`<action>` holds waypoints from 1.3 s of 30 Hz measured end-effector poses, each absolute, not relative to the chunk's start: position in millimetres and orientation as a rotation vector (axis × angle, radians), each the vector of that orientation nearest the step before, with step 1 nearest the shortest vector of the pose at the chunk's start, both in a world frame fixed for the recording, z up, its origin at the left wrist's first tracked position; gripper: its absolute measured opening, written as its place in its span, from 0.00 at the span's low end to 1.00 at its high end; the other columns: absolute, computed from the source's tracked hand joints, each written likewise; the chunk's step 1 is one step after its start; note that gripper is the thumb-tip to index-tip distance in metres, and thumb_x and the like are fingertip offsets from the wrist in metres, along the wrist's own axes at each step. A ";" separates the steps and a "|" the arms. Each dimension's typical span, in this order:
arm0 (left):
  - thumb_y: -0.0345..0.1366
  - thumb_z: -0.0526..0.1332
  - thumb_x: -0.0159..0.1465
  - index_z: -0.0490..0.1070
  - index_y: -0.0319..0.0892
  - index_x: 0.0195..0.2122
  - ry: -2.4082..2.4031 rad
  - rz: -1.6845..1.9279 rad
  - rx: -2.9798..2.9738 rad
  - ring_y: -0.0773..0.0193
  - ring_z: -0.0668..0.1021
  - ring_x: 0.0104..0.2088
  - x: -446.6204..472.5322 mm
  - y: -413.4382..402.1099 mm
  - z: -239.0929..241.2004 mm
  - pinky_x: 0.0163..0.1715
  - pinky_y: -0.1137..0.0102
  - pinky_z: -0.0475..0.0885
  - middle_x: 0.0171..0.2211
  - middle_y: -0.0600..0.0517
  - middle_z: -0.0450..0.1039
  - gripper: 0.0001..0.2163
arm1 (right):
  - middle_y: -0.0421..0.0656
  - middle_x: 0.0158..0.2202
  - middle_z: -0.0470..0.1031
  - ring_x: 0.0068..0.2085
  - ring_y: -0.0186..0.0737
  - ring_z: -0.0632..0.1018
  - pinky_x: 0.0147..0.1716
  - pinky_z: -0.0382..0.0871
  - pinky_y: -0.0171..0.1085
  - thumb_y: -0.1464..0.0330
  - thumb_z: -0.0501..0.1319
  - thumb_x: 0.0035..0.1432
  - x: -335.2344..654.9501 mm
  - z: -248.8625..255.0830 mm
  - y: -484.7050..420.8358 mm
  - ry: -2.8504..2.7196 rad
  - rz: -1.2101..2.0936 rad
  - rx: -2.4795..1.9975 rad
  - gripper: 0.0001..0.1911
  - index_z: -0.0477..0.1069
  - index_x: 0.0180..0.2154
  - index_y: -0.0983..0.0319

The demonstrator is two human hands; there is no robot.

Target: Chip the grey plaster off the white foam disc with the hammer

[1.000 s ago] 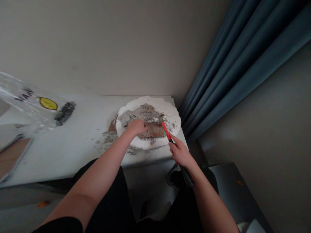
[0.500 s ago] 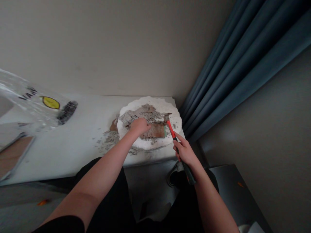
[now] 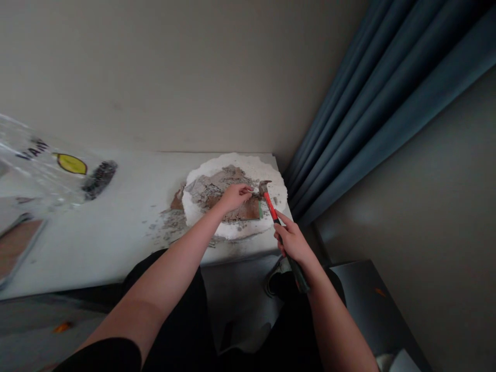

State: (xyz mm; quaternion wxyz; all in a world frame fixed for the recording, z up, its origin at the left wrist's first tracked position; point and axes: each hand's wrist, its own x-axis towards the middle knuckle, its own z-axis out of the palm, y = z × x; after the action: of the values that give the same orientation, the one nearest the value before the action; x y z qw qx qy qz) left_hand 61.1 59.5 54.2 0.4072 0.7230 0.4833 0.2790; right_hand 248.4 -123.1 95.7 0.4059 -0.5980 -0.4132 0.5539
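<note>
A round white foam slab (image 3: 236, 227) lies at the right end of a white table (image 3: 116, 227), covered with broken grey and brown rubble (image 3: 211, 188) and a brown block (image 3: 250, 211). My right hand (image 3: 292, 242) grips a hammer (image 3: 271, 204) with a red and black handle; its metal head rests over the rubble. My left hand (image 3: 234, 196) lies on the rubble just left of the hammer head, fingers pinched together near it. What the fingers hold, if anything, is too small to make out.
Grey crumbs are scattered on the table left of the slab. A clear plastic bag (image 3: 50, 168) with a yellow label lies at the far left, a framed board (image 3: 17, 248) below it. Blue curtains (image 3: 372, 103) hang at the right; a dark surface (image 3: 372, 299) stands lower right.
The hammer head has lifted and shifted right, from lying on the brown block to standing over the rubble. My left hand has moved right towards the hammer head and closed into a pinch.
</note>
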 end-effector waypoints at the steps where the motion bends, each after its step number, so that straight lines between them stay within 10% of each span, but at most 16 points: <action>1: 0.36 0.64 0.61 0.79 0.40 0.44 1.207 0.737 1.817 0.59 0.82 0.39 62.4 59.7 53.5 0.46 0.62 0.77 0.38 0.47 0.83 0.12 | 0.28 0.21 0.61 0.13 0.27 0.60 0.10 0.56 0.29 0.61 0.59 0.65 248.6 95.8 -123.1 -1.040 1.400 -1.508 0.39 0.57 0.74 0.60; 39: 0.37 0.63 0.61 0.80 0.42 0.38 1.204 0.735 1.894 0.58 0.82 0.37 72.5 53.8 28.5 0.47 0.63 0.76 0.36 0.48 0.84 0.08 | 0.28 0.21 0.62 0.14 0.28 0.62 0.11 0.55 0.29 0.63 0.59 0.65 250.6 99.6 -123.1 -1.027 1.422 -1.535 0.37 0.58 0.73 0.60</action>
State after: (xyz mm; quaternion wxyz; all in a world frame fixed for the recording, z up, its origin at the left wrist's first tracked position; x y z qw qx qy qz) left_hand 72.5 53.8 28.5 0.3804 0.7418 0.4714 0.2878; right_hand 250.6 -123.1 99.6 0.3943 -0.6053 -0.4050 0.5605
